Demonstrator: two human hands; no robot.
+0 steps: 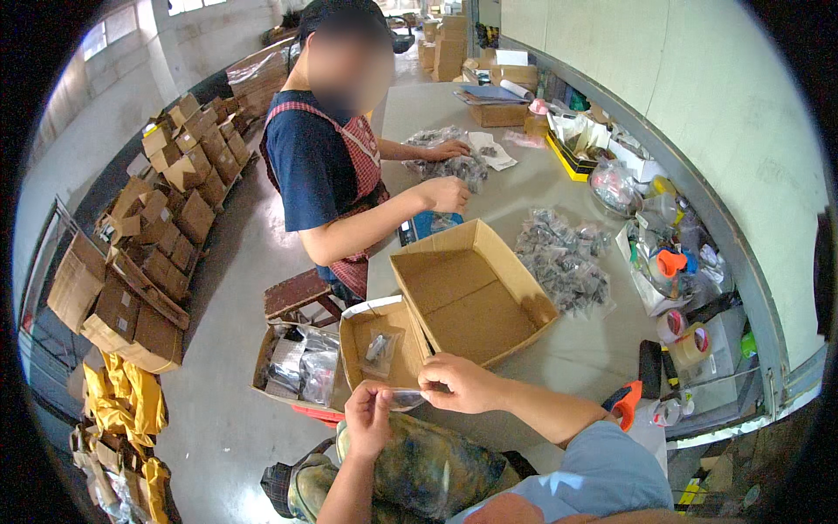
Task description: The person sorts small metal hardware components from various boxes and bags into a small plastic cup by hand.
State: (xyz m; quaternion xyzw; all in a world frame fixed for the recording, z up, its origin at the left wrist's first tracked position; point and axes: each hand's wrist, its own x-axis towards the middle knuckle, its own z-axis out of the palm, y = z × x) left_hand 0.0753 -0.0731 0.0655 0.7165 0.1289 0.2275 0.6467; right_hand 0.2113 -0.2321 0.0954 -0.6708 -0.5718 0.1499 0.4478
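Note:
Between my two hands a small clear plastic bag (406,399) is stretched above my lap. My left hand (368,417) pinches one end of it, and my right hand (463,384) pinches the other. What the bag holds, if anything, is too small to make out. Just beyond my hands is a shallow cardboard box (351,336) with a small bagged grey part (378,347) in it. A larger open cardboard tray (467,301), its bottom bare, rests on the table beside that box, close to my right hand.
Bagged grey parts (567,262) are heaped right of the tray. Left of my hands, a carton (271,354) holds more bags. Across the table a co-worker (319,175) handles small parts. Tape rolls (691,345) and an orange-handled tool (625,403) lie at the right edge.

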